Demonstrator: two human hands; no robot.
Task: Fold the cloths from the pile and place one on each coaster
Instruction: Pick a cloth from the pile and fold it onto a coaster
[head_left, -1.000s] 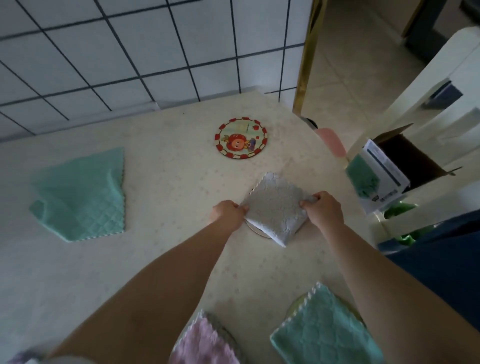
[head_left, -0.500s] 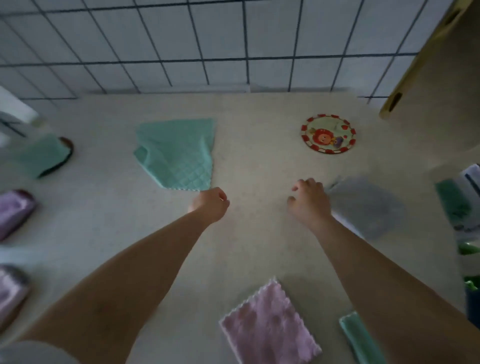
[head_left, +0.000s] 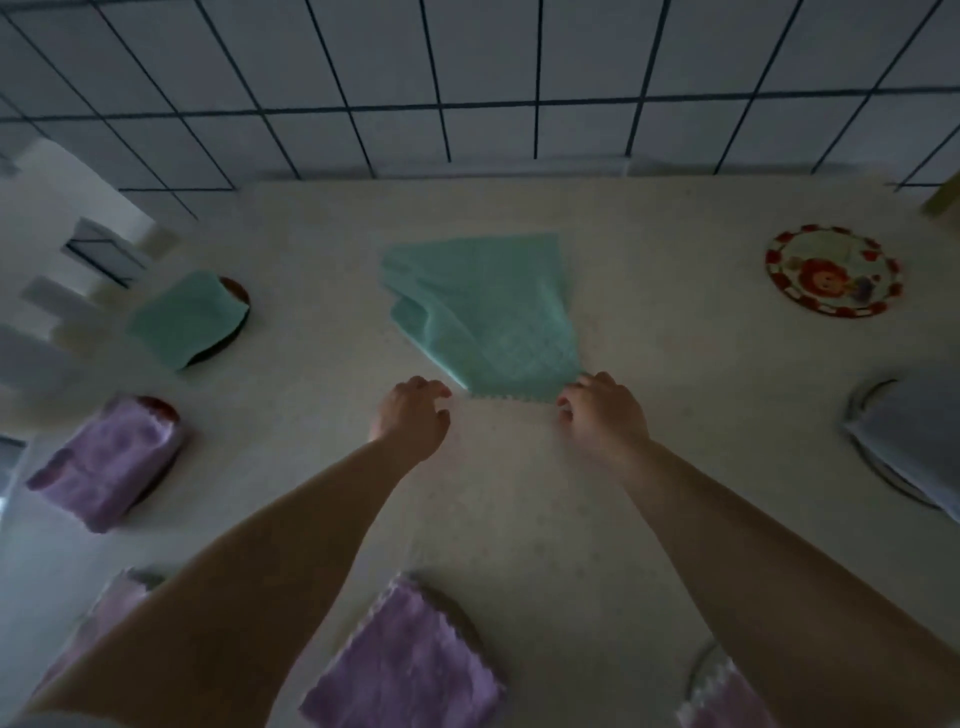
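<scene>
A loose teal cloth (head_left: 488, 312) lies unfolded and partly rumpled in the middle of the pale table (head_left: 524, 525). My right hand (head_left: 605, 413) pinches the cloth's near right corner. Just short of the near left corner, my left hand (head_left: 415, 413) hovers with its fingers curled and apart, holding nothing. At the far right sits a bare round coaster (head_left: 834, 270) with a red rim and a cartoon picture. Folded cloths rest on other coasters: grey (head_left: 914, 431) at the right, teal (head_left: 187, 317) at the left, purple (head_left: 109, 457) below it.
More folded purple cloths lie near me: one at the centre front (head_left: 410, 665), one under my left forearm (head_left: 114, 608), one at the bottom right (head_left: 722, 696). A tiled wall (head_left: 467, 78) runs along the table's far edge. White furniture stands at the far left.
Both hands left the grey cloth on its coaster and moved left to the teal cloth. My view swung left with them, and my right hand took its near corner.
</scene>
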